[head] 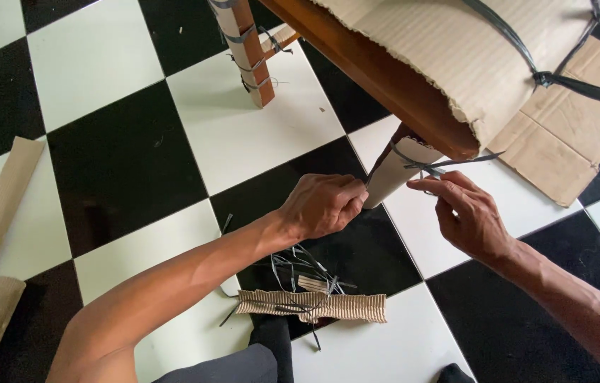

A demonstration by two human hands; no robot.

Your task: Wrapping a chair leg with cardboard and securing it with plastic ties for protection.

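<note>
Both hands work at one wrapped chair leg (393,174), seen from a camera worn on the head and looking down. Left hand (325,206) is clenched around the lower end of that leg, fingers curled tight over its cardboard sleeve. Right hand (467,216) sits just to the right of the leg, thumb and forefinger pinched on a thin dark plastic strap (449,164) that runs around the sleeve; whether a small tool is also in that pinch is too fine to tell.

The leg slants from the wooden seat frame (385,78) at upper right down toward the left hand at lower left, so its long axis runs diagonally between the two hands. The left hand is the nearer one, touching it; the right touches only the strap. The sleeve is pale brown cardboard, cinched by the strap.

Corrugated cardboard (456,50) covers the seat above, tied with a dark band. A second wrapped leg (247,50) stands farther off. On the black and white tiled floor (115,163) below the hands lie a corrugated cardboard strip (314,306) and cut strap pieces (300,266).
</note>
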